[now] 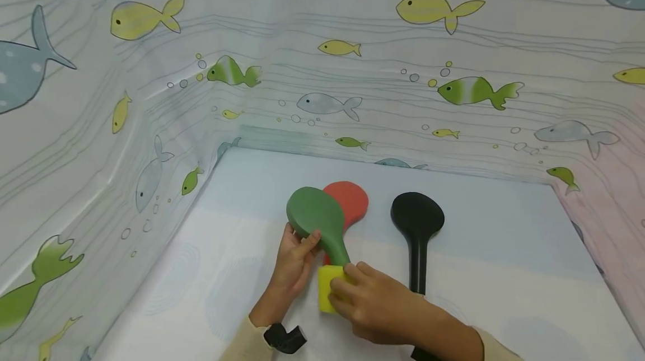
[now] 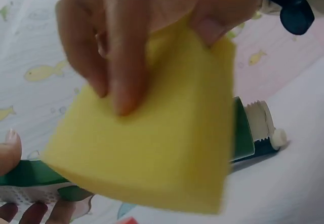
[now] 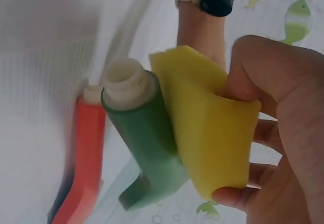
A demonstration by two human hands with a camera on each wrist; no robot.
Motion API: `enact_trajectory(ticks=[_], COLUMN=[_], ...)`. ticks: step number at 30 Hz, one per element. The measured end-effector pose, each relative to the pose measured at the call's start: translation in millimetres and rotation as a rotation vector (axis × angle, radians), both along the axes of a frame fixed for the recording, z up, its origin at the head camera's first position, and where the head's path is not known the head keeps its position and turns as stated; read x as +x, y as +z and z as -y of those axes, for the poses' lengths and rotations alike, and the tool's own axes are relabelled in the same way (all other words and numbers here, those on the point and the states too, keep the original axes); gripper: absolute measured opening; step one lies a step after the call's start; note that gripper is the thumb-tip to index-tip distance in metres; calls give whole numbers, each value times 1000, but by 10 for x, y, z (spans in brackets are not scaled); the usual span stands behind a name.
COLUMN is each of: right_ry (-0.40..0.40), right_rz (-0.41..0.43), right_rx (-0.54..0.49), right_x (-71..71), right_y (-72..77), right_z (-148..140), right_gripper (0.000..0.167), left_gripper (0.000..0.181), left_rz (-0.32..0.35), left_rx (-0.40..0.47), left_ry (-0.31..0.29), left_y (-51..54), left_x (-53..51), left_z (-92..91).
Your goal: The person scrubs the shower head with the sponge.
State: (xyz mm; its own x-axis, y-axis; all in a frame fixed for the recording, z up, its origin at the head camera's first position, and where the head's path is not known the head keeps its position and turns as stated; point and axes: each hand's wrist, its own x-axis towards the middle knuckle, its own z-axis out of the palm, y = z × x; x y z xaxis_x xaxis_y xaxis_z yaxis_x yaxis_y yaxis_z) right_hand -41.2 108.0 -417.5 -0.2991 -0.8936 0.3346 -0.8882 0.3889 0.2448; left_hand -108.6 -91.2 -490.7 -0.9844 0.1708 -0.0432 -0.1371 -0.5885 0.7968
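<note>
The largest thing shown is one fish-printed backdrop (image 1: 378, 31), by which the upper part and both sides of the head view are filled; more than a dozen fish can be counted on it. Below it, one pale worktop (image 1: 504, 249) is spread across the lower half of the frame. Three shower heads are seen: one black shower head (image 1: 417, 216), laid right of centre with its handle partly covered by the right forearm; one green shower head (image 1: 314, 215), held up near the centre; and one red shower head (image 1: 355, 198), by which the space just behind the green one is taken, partly hidden. Two hands are seen, set apart from each other. The green head is gripped near its broad end by the left hand (image 1: 294, 260), thumb laid over the rim. One yellow sponge (image 1: 326, 288), at lower centre, is pinched between the thumb and fingers of the right hand (image 1: 375, 302) and is held against the green handle. One black wrist device (image 1: 284, 338) is worn at the left cuff, at the bottom of the frame. Two whitish handle ends are shown in the right wrist view, a green-handled end (image 3: 124, 82) and a red-handled end (image 3: 92, 95).
</note>
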Motion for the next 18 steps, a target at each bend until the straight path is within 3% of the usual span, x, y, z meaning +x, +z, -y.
enact_trajectory(ticks=[3, 7, 10, 13, 15, 18], right_ry=[15, 36, 62, 52, 39, -9], right_rz=[24, 171, 376, 673, 851, 960], right_rx=[55, 57, 58, 10, -83, -273], right_x=[99, 220, 269, 243, 163, -23], right_y=[41, 81, 110, 136, 139, 86], right_z=[-37, -151, -325, -572, -738, -911], right_gripper=[22, 14, 10, 23, 36, 51], left_gripper=[70, 66, 63, 62, 62, 61], left_rz=[0, -1, 16, 41, 52, 66], left_rx=[-4, 3, 45, 101, 116, 108], left_ry=[5, 29, 50, 49, 43, 30], left_y=[13, 19, 30, 46, 49, 40], left_x=[0, -9, -31, -48, -52, -25], left_z=[-7, 0, 31, 69, 89, 103])
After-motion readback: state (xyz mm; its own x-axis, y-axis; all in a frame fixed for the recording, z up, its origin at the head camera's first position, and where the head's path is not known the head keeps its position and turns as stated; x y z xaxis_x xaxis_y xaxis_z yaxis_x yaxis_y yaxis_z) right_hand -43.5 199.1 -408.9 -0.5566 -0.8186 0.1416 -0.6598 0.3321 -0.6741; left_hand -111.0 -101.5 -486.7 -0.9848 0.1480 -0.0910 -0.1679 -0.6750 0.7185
